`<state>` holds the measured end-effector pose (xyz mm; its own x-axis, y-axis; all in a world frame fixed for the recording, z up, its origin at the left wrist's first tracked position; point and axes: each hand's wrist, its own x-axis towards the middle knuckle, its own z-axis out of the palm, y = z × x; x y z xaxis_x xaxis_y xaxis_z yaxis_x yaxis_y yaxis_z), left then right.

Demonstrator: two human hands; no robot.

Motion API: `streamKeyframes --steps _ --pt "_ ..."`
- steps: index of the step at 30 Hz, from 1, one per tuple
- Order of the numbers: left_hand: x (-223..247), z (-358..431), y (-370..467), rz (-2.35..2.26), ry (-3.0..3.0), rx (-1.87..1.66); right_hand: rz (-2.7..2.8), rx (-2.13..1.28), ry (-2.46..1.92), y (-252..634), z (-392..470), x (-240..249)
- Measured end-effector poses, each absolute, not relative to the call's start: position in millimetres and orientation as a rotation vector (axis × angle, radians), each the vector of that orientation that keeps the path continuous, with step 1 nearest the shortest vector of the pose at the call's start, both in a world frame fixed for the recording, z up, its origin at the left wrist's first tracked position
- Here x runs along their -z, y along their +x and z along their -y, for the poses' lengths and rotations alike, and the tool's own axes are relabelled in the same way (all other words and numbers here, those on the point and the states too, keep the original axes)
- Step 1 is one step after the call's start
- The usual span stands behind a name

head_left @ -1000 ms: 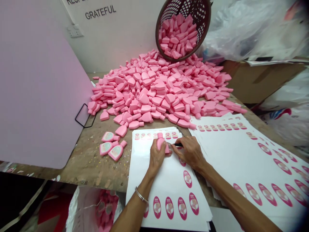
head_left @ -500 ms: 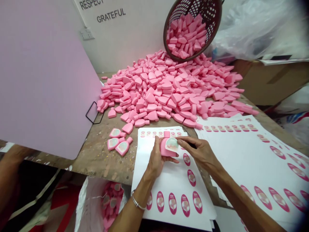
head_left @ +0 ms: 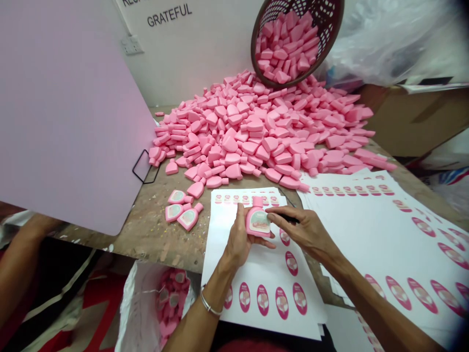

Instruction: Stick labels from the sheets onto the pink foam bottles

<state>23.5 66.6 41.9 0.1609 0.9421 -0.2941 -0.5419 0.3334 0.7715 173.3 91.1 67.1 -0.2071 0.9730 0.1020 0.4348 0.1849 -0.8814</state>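
My left hand [head_left: 240,239] is closed around a small pink bottle [head_left: 257,228], holding it upright with its front toward me. On that front lies a pale green and cream label [head_left: 261,221]. The fingertips of my right hand [head_left: 298,227] are pinched together at the label's right edge, touching it. A slim dark tool [head_left: 289,218] shows between the right fingers; its kind is hard to make out. Beneath both hands lies a white sticker sheet [head_left: 252,274] with pink oval labels. Several labelled pink bottles [head_left: 188,217] rest on the table to the left.
A big heap of plain pink bottles [head_left: 252,127] covers the back of the table [head_left: 146,234], below a tilted brown basket [head_left: 256,63]. More sticker sheets [head_left: 362,225] lie right. A pink board [head_left: 73,112] stands left, near another person's arm [head_left: 22,264]. An open bag [head_left: 134,298] holds bottles below.
The label, earlier angled off the bottle's right side, now lies across its front. My right fingertips have shifted slightly along its edge. The view has moved a little.
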Motion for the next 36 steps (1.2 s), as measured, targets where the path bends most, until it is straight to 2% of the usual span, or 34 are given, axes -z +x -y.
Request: streamKeyframes --steps 18,30,33,36 --pt "-46.6 -66.8 20.6 -0.782 0.642 -1.147 1.769 -0.868 -1.331 173.4 -91.8 -60.9" --pt "-45.4 -65.4 18.4 -0.802 0.787 -1.091 1.869 -0.658 -1.260 172.0 -92.4 -61.0" --pt "-46.7 -64.9 17.3 -0.788 0.791 -1.090 1.946 -0.570 -1.253 175.6 -95.1 -56.8" --pt "-48.0 -64.3 14.4 -0.727 0.770 -1.079 2.000 -0.299 -1.361 184.4 -100.3 -53.8"
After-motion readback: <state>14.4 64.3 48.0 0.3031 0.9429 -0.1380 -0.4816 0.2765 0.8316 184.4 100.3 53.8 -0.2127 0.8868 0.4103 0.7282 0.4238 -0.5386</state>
